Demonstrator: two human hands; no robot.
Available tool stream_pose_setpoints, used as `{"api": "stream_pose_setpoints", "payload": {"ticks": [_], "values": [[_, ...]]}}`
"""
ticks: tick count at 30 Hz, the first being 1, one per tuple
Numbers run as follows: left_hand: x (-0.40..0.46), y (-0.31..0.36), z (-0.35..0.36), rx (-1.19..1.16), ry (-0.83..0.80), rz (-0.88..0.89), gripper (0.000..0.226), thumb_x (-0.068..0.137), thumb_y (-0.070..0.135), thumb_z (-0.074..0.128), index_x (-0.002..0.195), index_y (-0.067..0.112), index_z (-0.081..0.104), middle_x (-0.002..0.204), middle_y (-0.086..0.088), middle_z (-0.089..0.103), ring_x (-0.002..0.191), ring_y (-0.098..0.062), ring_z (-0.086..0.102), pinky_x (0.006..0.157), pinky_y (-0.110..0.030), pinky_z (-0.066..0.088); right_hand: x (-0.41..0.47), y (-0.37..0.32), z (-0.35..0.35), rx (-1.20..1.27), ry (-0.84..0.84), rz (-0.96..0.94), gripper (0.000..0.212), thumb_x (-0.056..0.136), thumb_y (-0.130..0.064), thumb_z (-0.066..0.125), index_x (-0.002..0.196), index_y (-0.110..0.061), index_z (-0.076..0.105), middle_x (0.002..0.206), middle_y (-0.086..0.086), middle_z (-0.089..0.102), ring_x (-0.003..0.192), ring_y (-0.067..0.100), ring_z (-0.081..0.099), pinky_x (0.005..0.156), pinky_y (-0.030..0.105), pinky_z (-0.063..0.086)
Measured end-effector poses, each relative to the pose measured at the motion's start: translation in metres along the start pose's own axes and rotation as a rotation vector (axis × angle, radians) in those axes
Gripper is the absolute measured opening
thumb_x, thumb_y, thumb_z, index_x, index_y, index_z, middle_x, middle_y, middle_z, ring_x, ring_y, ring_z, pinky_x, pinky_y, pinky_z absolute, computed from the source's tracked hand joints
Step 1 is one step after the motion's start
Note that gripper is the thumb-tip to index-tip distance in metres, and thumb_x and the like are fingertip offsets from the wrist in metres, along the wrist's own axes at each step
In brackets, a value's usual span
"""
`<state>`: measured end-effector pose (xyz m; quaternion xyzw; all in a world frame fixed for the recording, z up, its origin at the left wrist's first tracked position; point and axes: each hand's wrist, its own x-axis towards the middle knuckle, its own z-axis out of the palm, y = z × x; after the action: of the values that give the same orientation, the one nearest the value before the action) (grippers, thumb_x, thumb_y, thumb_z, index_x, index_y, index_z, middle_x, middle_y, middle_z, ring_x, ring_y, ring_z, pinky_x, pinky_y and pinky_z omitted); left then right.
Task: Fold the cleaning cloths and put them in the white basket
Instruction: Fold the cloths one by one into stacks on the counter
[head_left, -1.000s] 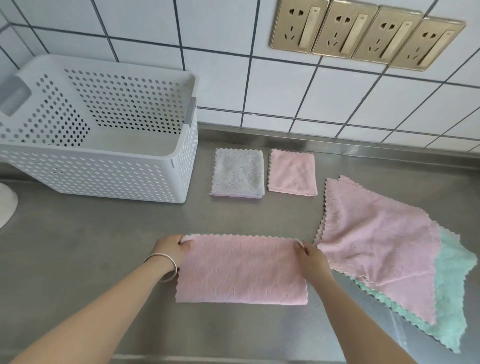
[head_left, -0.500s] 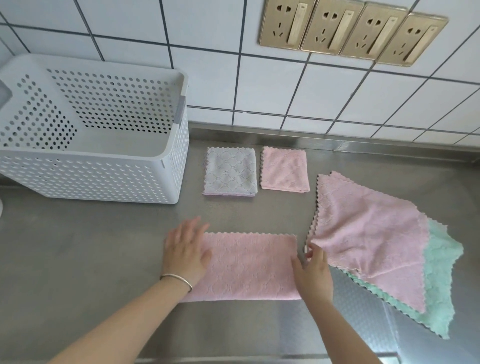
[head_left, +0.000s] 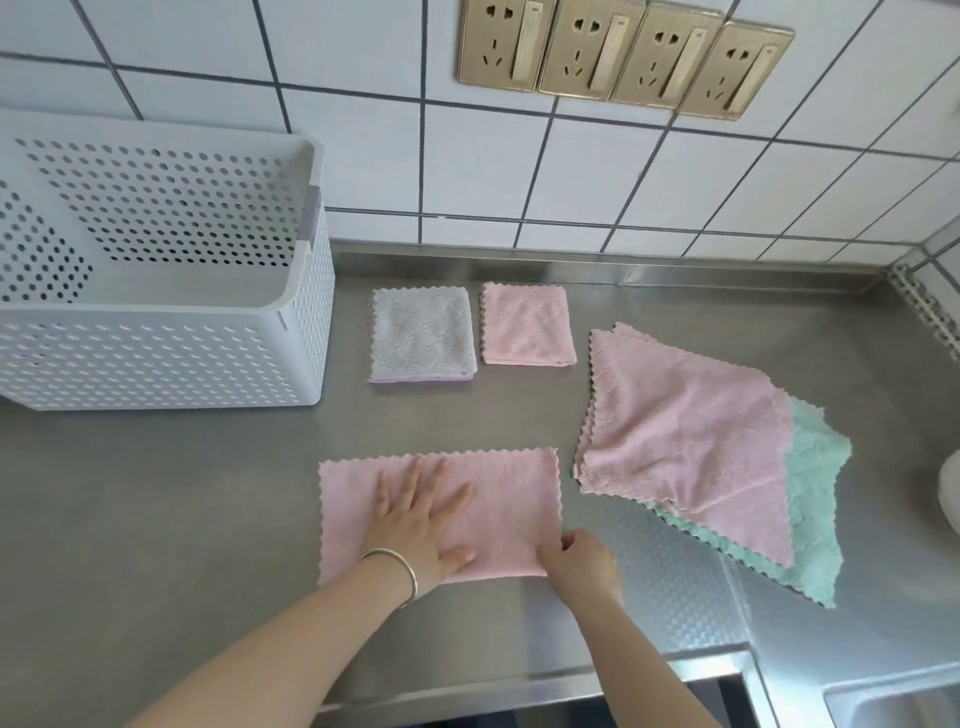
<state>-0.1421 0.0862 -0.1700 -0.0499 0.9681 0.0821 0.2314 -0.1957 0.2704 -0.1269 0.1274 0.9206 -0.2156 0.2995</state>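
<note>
A pink cloth (head_left: 511, 491), folded once into a rectangle, lies flat on the steel counter in front of me. My left hand (head_left: 423, 519) rests flat on its middle with fingers spread. My right hand (head_left: 584, 564) pinches the cloth's near right corner. Behind it lie a folded grey cloth (head_left: 422, 335) and a folded pink cloth (head_left: 527, 325), side by side. To the right, unfolded pink cloths (head_left: 685, 436) lie stacked on a mint green cloth (head_left: 815, 493). The white perforated basket (head_left: 171, 358) stands at the left with nothing visible inside.
The tiled wall with a row of gold sockets (head_left: 623, 57) rises behind the counter. A sink edge (head_left: 883, 696) shows at the lower right, and a white object (head_left: 950, 493) pokes in at the right edge. The counter's front edge (head_left: 467, 686) runs under my forearms.
My left hand slid from the cloth's left edge to its middle and lies flat there. My right hand moved down from the top right corner to the near right corner.
</note>
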Motion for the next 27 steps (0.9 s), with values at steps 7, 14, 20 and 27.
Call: {"api": "stream_pose_setpoints", "payload": {"ticks": [7,14,20,27], "values": [[-0.016,0.024,-0.065,-1.133,0.056,-0.213,0.043,0.088,0.045,0.051,0.128,0.030,0.052,0.136,0.004,0.052,0.127,-0.016,0.046,0.107,-0.029,0.032,-0.039,-0.023,0.021,-0.011,0.501,-0.538,0.019,0.062,-0.011,0.064,0.076,-0.020,0.056,0.074,-0.002,0.061,0.058,0.026,0.058,0.048,0.028,0.037],[-0.022,-0.005,-0.061,-1.324,0.147,-0.415,0.034,0.086,0.015,0.050,0.053,0.016,0.040,0.056,-0.003,0.038,0.065,-0.021,0.039,0.063,-0.032,0.032,-0.064,-0.059,0.058,-0.103,0.540,-1.076,0.026,0.054,-0.016,0.049,0.079,-0.024,0.044,0.078,-0.006,0.049,0.066,0.019,0.046,0.058,0.025,0.027],[-0.041,-0.041,-0.048,-1.249,0.255,-0.564,0.018,0.091,0.011,0.039,0.090,0.018,0.055,0.083,-0.014,0.054,0.074,-0.025,0.046,0.067,-0.029,0.035,-0.056,-0.055,0.078,-0.312,0.370,-1.104,0.075,0.046,-0.033,0.070,0.118,-0.020,0.052,0.127,0.000,0.058,0.113,0.015,0.043,0.087,0.027,0.050],[-0.050,-0.059,-0.024,-1.180,0.298,-0.716,0.051,0.088,0.009,0.043,0.135,0.027,0.043,0.126,-0.008,0.060,0.109,-0.029,0.057,0.094,-0.031,0.044,-0.045,-0.047,0.096,-0.566,0.187,-1.018,0.070,0.056,-0.045,0.043,0.120,-0.023,0.061,0.131,-0.001,0.058,0.127,0.017,0.035,0.099,0.036,0.046]]}}
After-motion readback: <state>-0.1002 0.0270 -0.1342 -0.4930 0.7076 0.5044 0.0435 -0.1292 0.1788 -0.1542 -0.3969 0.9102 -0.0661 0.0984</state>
